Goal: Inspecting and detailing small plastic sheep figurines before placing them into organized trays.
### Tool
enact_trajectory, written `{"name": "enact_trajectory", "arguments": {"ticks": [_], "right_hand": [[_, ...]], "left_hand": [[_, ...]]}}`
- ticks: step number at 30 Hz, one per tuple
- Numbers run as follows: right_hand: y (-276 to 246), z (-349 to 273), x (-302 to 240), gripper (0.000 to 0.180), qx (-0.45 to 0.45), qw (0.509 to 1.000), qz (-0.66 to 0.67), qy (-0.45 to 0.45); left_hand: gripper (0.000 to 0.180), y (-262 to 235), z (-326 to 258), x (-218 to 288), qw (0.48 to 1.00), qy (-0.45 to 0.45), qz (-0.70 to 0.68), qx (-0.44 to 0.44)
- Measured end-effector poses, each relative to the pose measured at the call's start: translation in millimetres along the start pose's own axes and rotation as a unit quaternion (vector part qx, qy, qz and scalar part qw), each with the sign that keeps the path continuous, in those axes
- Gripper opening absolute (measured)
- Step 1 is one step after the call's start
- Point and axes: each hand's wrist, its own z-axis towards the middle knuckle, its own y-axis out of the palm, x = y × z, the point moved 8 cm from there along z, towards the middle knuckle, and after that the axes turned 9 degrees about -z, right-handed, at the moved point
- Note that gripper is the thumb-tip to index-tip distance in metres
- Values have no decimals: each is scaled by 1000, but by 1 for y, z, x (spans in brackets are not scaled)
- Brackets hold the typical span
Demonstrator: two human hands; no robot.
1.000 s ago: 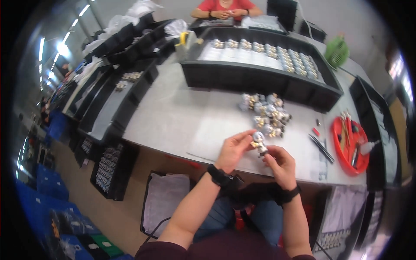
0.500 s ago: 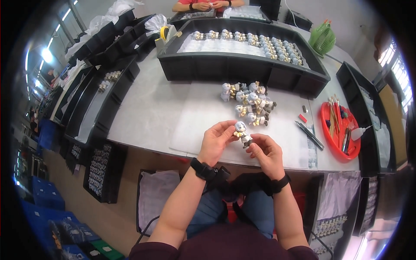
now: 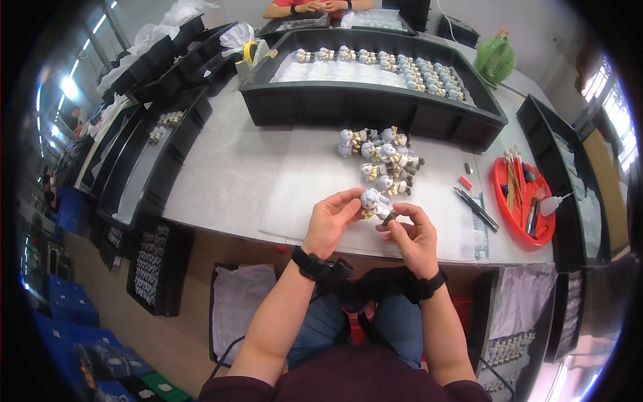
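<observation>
Between my two hands I hold a small figurine (image 3: 376,204) with pale blue-grey hair and a white and gold outfit, tilted above the table's near edge. My left hand (image 3: 331,221) pinches it by the head side. The fingers of my right hand (image 3: 413,234) are closed on its dark feet. Just beyond my hands, a loose pile of several like figurines (image 3: 390,155) lies on a white sheet (image 3: 301,181). My palms hide the undersides of the fingers.
A black tray (image 3: 375,107) with rows of figurines stands behind the pile. To the right lie dark pens (image 3: 477,209), a red block (image 3: 465,182) and a red dish (image 3: 499,194) of brushes. A green fan (image 3: 495,59) stands far right. Across the table, another person's hands (image 3: 318,7) work.
The figurine has turned in my fingers, its feet swinging toward the right and its body lying more slanted. My hands stay in nearly the same place.
</observation>
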Motion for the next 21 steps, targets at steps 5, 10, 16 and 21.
{"name": "enact_trajectory", "arguments": {"ticks": [5,10,16,21], "right_hand": [[-3,2,-6,27,8,997,-32,-70],[-5,1,-11,34,22,993,-33,-108],[-1,2,-1,39,-10,999,-18,-43],[-1,2,-2,39,-11,998,-20,-61]], "left_hand": [[32,1,1,-2,999,3,40,-4],[32,0,0,-2,998,9,61,-9],[34,1,1,1,999,18,14,-25],[34,4,1,2,999,18,7,-46]]}}
